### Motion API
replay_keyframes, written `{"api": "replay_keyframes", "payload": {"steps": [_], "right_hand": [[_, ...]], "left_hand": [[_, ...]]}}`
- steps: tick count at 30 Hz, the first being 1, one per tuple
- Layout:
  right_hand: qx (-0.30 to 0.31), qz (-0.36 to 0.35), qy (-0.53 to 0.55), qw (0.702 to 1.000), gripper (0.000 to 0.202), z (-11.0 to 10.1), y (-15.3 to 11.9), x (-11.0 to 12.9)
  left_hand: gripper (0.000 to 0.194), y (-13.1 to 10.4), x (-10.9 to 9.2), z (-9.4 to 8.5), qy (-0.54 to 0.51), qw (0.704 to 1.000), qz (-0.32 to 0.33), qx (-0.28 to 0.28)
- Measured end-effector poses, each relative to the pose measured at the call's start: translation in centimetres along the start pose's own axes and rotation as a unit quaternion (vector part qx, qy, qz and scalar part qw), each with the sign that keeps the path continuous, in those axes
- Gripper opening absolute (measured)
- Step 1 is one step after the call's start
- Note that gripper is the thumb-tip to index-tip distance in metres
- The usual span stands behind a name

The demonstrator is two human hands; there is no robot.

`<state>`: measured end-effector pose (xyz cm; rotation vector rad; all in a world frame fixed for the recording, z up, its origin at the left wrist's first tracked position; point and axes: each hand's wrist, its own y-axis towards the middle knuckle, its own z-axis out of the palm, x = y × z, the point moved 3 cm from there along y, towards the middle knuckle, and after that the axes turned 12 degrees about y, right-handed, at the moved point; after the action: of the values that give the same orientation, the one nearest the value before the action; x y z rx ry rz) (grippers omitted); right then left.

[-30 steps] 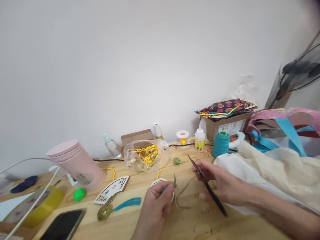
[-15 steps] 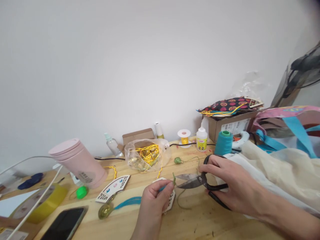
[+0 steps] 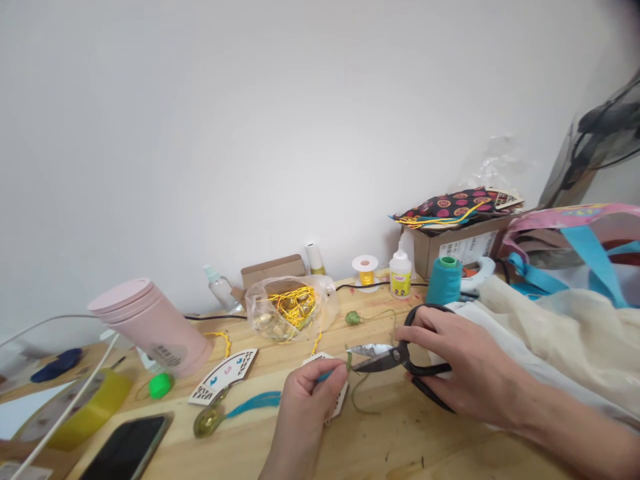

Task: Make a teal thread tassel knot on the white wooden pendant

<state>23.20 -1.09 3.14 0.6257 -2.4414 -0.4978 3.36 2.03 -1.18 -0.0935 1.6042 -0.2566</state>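
My left hand (image 3: 313, 400) is closed in a pinch on a short green cord (image 3: 349, 360), whose end stands up from the fingertips. Blue tassel threads (image 3: 255, 403) run under the same hand, and a bit of blue shows between its fingers. Black-handled scissors (image 3: 383, 359) are gripped in my right hand (image 3: 460, 370), blades parted and their tips right by the green cord. Partly behind my left hand lies a white cut-out wooden piece (image 3: 339, 403). A loose green thread leads to a small green ball (image 3: 353, 318) on the table.
A fan-shaped wooden piece (image 3: 223, 378), phone (image 3: 127, 448), tape roll (image 3: 85, 410) and tilted pink cup (image 3: 153, 327) are on the left. Behind stand a bag of yellow cord (image 3: 293, 310), glue bottle (image 3: 401, 273) and teal thread cone (image 3: 444, 281). Pale cloth (image 3: 545, 343) covers the right.
The view has shifted slightly. The scissor blades still stand parted beside the green cord, and both hands keep nearly the same pose.
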Motion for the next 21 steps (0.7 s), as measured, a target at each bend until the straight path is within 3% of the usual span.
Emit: {"api": "replay_keyframes", "payload": {"steps": [21], "right_hand": [[-0.009,-0.006,-0.017,1.0,0.033,-0.04,0.05,-0.16]], "left_hand": [[0.034,0.09,0.0,-0.06,0.012,1.0,0.004,0.003]]}}
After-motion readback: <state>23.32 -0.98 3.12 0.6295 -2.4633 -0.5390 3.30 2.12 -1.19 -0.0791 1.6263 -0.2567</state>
